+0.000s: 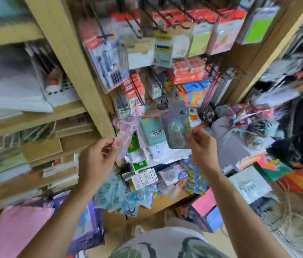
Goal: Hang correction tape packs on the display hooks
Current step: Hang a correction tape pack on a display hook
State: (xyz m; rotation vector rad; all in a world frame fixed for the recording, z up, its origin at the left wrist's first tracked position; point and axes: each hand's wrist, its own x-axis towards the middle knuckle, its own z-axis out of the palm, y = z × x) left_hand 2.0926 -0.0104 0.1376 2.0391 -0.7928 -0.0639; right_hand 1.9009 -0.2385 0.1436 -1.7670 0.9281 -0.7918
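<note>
The left forearm (pixel 59 211) and right forearm (pixel 236 202) rose from the bottom of the view and were spread apart. The left hand (pixel 95 161) was just right of the wooden upright (pixel 83 81), near its lower end, its curled fingers pinching the lower end of a pink pack (pixel 126 135). The right hand (pixel 202 148) was farther right of the upright at a similar height, thumb and fingers pinching the bottom corner of a grey-blue pack (pixel 176 125). The hands were apart.
</note>
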